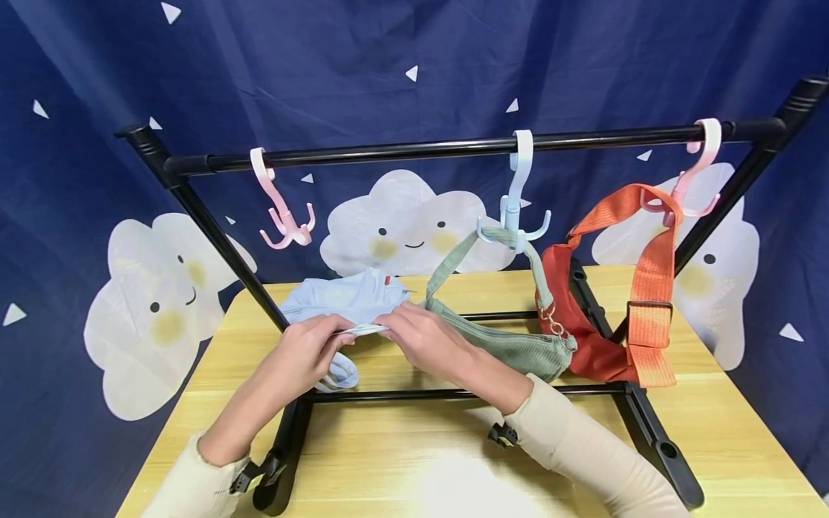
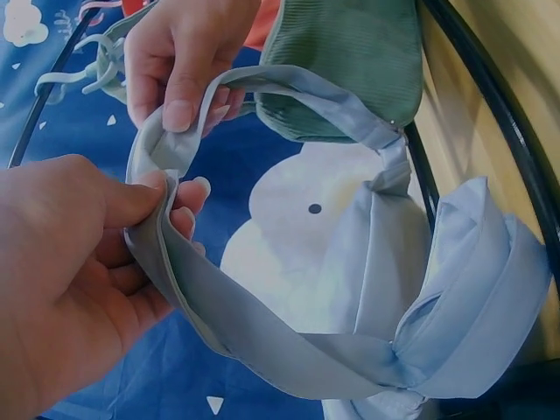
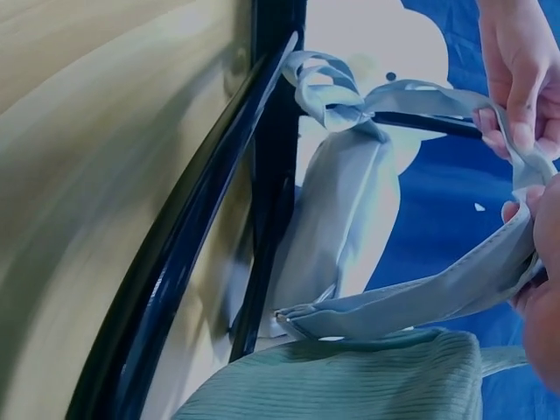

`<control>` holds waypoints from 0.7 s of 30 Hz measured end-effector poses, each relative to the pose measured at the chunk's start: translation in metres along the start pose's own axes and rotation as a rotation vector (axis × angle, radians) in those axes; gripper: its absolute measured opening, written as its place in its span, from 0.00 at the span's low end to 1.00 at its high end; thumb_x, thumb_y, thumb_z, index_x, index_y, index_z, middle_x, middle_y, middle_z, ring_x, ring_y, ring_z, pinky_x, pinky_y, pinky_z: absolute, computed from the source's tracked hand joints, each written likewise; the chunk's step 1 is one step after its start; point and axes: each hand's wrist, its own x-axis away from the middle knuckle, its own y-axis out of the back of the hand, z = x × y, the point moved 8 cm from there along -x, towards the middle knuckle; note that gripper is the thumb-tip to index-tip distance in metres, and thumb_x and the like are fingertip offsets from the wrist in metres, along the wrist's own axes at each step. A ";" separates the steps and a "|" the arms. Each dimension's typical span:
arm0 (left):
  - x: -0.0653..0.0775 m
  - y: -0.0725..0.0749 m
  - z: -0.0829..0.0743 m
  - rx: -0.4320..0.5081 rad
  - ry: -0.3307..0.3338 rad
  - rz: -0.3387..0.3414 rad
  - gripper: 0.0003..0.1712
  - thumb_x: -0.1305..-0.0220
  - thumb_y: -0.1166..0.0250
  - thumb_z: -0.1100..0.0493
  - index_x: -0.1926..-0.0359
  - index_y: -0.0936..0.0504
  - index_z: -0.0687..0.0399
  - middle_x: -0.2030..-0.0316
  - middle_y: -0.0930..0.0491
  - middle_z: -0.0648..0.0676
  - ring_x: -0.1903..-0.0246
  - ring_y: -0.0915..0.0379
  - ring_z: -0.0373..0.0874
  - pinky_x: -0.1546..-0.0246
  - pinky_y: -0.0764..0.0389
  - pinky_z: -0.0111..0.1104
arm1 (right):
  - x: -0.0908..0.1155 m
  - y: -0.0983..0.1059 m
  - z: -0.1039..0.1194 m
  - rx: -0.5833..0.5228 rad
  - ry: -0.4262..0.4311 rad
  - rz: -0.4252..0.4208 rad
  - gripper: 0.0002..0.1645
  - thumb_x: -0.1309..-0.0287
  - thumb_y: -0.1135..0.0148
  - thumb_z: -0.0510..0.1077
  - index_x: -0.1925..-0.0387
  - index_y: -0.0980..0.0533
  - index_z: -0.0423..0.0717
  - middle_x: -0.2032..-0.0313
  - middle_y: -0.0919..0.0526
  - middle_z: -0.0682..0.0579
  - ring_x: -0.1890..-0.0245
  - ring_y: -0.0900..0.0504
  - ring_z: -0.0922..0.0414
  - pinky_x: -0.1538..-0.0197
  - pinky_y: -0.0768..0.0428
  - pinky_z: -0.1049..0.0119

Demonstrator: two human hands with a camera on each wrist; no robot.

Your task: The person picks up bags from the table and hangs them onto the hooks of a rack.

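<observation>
A light blue cloth bag lies at the back left of the wooden table, a small red tag on it. Its strap is lifted towards the front, and a knotted loop of the same cloth shows below the left wrist. My left hand pinches the strap between thumb and fingers. Close by, my right hand pinches the same strap, a short stretch lying between the two. From the left wrist view, the strap forms a wide ring running back to the bag.
Overhead, a black rail carries a bare pink hook, a blue hook with a green corduroy bag, and another pink hook with a red bag on an orange strap. The rack's lower bar crosses in front.
</observation>
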 end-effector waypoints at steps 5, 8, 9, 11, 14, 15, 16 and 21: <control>-0.001 0.006 0.003 -0.009 0.008 -0.011 0.05 0.36 0.29 0.66 0.59 0.15 0.57 0.68 0.14 0.50 0.71 0.22 0.37 0.69 0.17 0.34 | -0.005 0.001 0.001 -0.009 -0.019 0.025 0.10 0.31 0.37 0.37 0.50 0.21 0.40 0.62 0.13 0.52 0.61 0.16 0.59 0.55 0.16 0.73; -0.001 0.009 0.003 -0.005 0.007 -0.016 0.05 0.36 0.29 0.65 0.59 0.15 0.57 0.68 0.13 0.52 0.69 0.20 0.38 0.68 0.16 0.36 | -0.007 0.003 0.001 -0.020 -0.022 0.018 0.11 0.32 0.36 0.37 0.50 0.21 0.40 0.62 0.14 0.52 0.62 0.15 0.59 0.55 0.15 0.74; -0.002 0.010 0.004 -0.003 0.006 -0.019 0.05 0.36 0.29 0.66 0.59 0.15 0.57 0.67 0.13 0.52 0.69 0.19 0.39 0.67 0.15 0.36 | -0.007 0.004 0.001 -0.019 -0.022 0.014 0.11 0.33 0.35 0.37 0.51 0.22 0.40 0.63 0.14 0.52 0.62 0.15 0.59 0.56 0.15 0.74; -0.002 0.012 0.004 -0.001 0.003 -0.026 0.06 0.36 0.28 0.66 0.58 0.14 0.58 0.67 0.12 0.53 0.68 0.18 0.40 0.67 0.15 0.37 | -0.007 0.005 0.001 -0.019 -0.023 0.006 0.11 0.33 0.35 0.37 0.51 0.22 0.40 0.63 0.15 0.52 0.63 0.15 0.60 0.56 0.15 0.74; -0.003 0.014 0.004 -0.005 -0.001 -0.035 0.06 0.36 0.28 0.66 0.58 0.14 0.58 0.66 0.12 0.53 0.68 0.19 0.40 0.67 0.15 0.37 | -0.008 0.006 0.001 -0.007 -0.022 -0.005 0.10 0.33 0.35 0.37 0.51 0.21 0.41 0.64 0.15 0.52 0.64 0.15 0.60 0.58 0.15 0.74; -0.003 0.016 0.004 -0.006 -0.001 -0.039 0.06 0.37 0.28 0.67 0.58 0.14 0.59 0.66 0.12 0.53 0.68 0.19 0.40 0.67 0.15 0.37 | -0.009 0.007 0.001 -0.002 -0.020 -0.010 0.10 0.33 0.36 0.37 0.51 0.21 0.40 0.64 0.15 0.52 0.64 0.15 0.60 0.57 0.15 0.74; -0.004 0.017 0.004 -0.008 0.000 -0.043 0.06 0.37 0.28 0.66 0.58 0.14 0.59 0.66 0.12 0.53 0.69 0.20 0.40 0.68 0.16 0.37 | -0.010 0.008 0.001 0.000 -0.019 -0.015 0.10 0.33 0.36 0.37 0.51 0.21 0.40 0.63 0.15 0.52 0.63 0.15 0.60 0.57 0.14 0.74; -0.004 0.021 0.007 -0.014 -0.004 -0.070 0.06 0.38 0.27 0.66 0.59 0.13 0.58 0.67 0.12 0.52 0.70 0.22 0.39 0.70 0.17 0.35 | -0.014 0.012 0.001 0.015 -0.005 -0.042 0.09 0.32 0.36 0.37 0.52 0.21 0.39 0.63 0.14 0.51 0.62 0.14 0.58 0.55 0.13 0.72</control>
